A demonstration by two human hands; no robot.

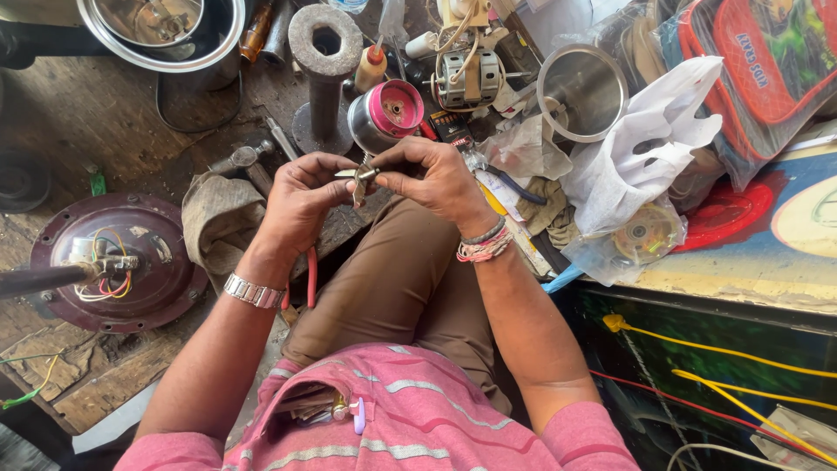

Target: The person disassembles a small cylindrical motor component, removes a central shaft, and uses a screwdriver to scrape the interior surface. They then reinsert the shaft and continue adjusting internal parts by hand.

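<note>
My left hand (301,196) and my right hand (432,179) meet above my knee, both pinching a small metal part (362,177). The left hand also grips a tool with red handles (310,277) that hang below the palm. A steel watch sits on my left wrist and bands on my right wrist. The part is mostly hidden by my fingertips.
A brown fan motor housing with coloured wires (118,257) lies at left. A steel cup with a pink lid (385,113), a hammer (244,157), a bare motor (468,78), a steel pot (582,92), a white plastic bag (649,148) and a cloth (218,218) crowd the bench.
</note>
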